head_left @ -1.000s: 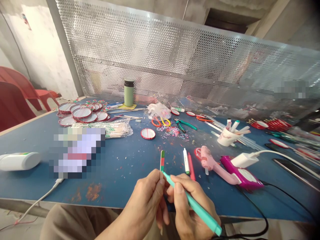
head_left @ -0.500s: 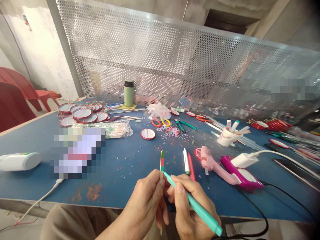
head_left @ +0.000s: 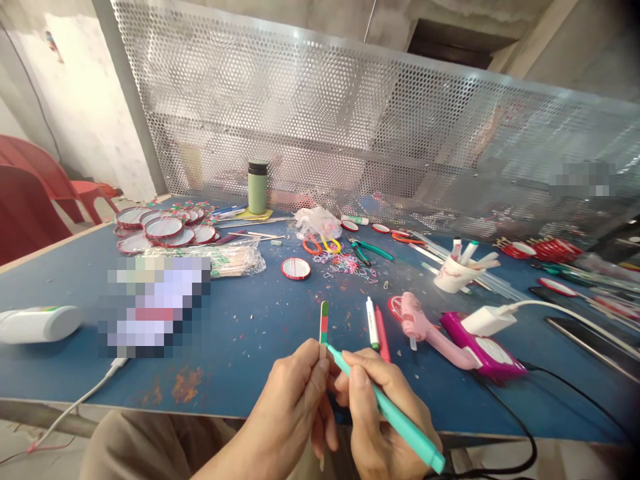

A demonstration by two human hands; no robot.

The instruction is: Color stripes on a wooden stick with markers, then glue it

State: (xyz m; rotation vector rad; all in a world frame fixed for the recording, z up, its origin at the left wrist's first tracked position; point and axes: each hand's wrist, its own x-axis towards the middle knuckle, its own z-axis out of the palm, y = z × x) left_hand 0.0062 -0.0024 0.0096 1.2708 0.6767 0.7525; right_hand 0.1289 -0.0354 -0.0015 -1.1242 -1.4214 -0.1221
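Observation:
My left hand (head_left: 295,407) is closed around a thin wooden craft stick (head_left: 324,323), held upright at the table's near edge; its upper part is striped green and red. My right hand (head_left: 377,413) grips a teal marker pen (head_left: 395,417) like a pencil, with the tip touching the stick just below the coloured bands. Both hands are together, low in the middle of the view. Two more markers (head_left: 376,324), one white with a green cap and one red, lie on the blue table (head_left: 250,320) just beyond my hands.
A pink glue gun (head_left: 425,327) on a magenta stand, a white charger (head_left: 487,320) with cable, a paper cup of markers (head_left: 453,275), pliers (head_left: 370,249), red-rimmed discs (head_left: 160,227), bagged sticks (head_left: 225,260), a green bottle (head_left: 257,187) and a perforated metal screen (head_left: 350,127).

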